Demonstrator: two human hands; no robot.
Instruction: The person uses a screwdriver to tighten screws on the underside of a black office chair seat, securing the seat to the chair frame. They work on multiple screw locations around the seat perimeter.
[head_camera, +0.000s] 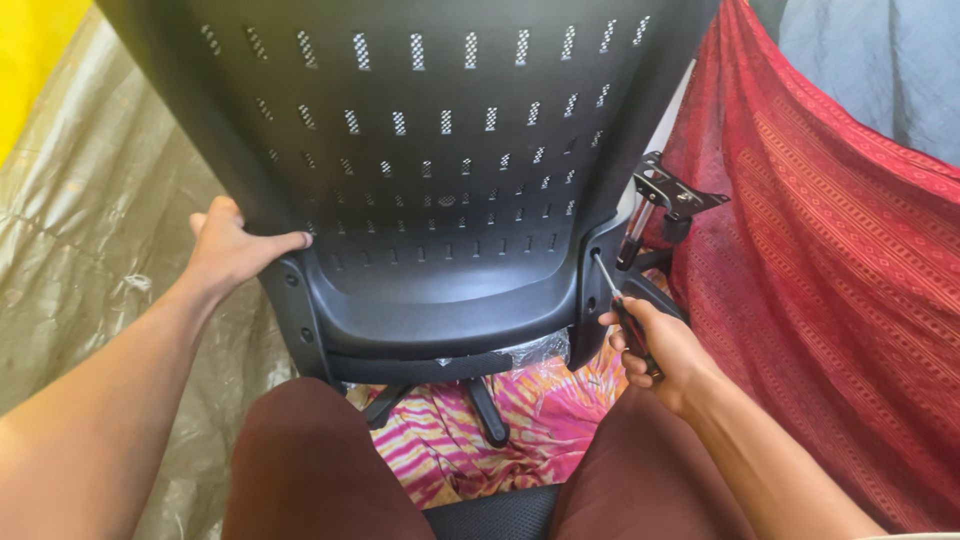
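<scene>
1. Head view looks down onto a floor covered by a creased olive-grey tarpaulin on the left, with a strip of yellow surface at the top left corner
2. On the right hangs a red patterned cloth, draped in folds, and a grey-blue quilted fabric shows above it at the top right
3. A pink, orange and white striped cloth lies on the floor between the person's knees, which are in dark maroon trousers
4. No containers show; a scrap of clear plastic wrap sits under the chair's lower edge
5. The black office chair backrest, perforated with rows of slots, stands tilted in front of the person, filling the upper middle; black base legs show beneath it
6. The left hand grips the backrest's left edge, fingers curled behind it and thumb lying across the front
7. The right hand is closed around the dark handle of a screwdriver, whose metal tip meets the backrest's lower right bracket
8. A metal mechanism plate with a gas cylinder sticks out just right of the bracket
</scene>
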